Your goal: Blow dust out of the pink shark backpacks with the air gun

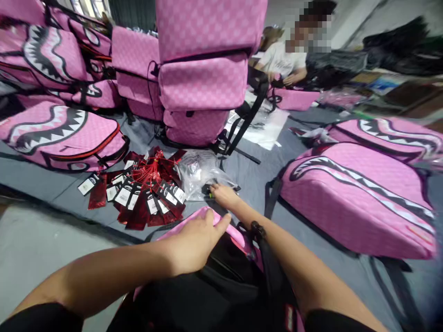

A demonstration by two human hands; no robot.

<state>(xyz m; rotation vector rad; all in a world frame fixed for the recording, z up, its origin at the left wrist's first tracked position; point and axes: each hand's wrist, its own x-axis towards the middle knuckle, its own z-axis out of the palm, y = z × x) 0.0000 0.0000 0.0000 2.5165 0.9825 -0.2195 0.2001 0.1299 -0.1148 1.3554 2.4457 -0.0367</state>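
A pink and black backpack (235, 295) stands before me, its black back side facing me. My left hand (197, 235) is closed over its pink top edge, the thumb pointing away. Past the bag, my right hand (223, 195) reaches down to the table beside a clear plastic bag (199, 173). Its fingers are closed at a small dark item with a yellow-green bit, too blurred to name. Left of the plastic bag lies a fanned bunch of hang tags (148, 193) with red strings, red film and white labels.
Pink checked backpacks (204, 83) are stacked at the back. A shark-mouth backpack (65, 133) lies at left, another (360, 198) at right. Across the grey-covered table (277, 157), a person (284, 62) handles a pink item. White sheets (266, 124) lie behind the straps.
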